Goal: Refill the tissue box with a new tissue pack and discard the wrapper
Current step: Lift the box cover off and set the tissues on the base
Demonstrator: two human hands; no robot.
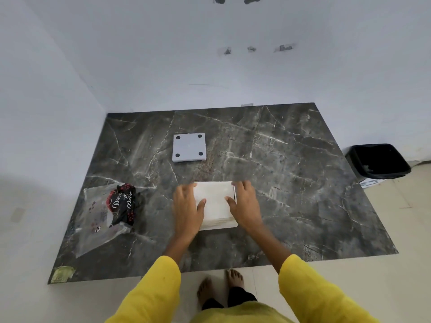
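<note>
A white tissue box [215, 201] filled with a stack of white tissues stands in the middle of the dark marble table [291, 183]. My left hand [187, 206] presses on its left side, thumb resting on the tissues. My right hand [245, 203] grips its right side, thumb also on the tissues. The box's flat grey base plate [189, 147] with black round feet lies apart, farther back. An empty clear plastic wrapper [102, 217] with a black and red printed label lies on the table's left.
A black waste bin [377, 162] stands on the floor beyond the table's right edge. White walls close off the back and left. A yellowish scrap [62, 273] sits on the table's front left corner. My bare feet [220, 287] stand at the front edge.
</note>
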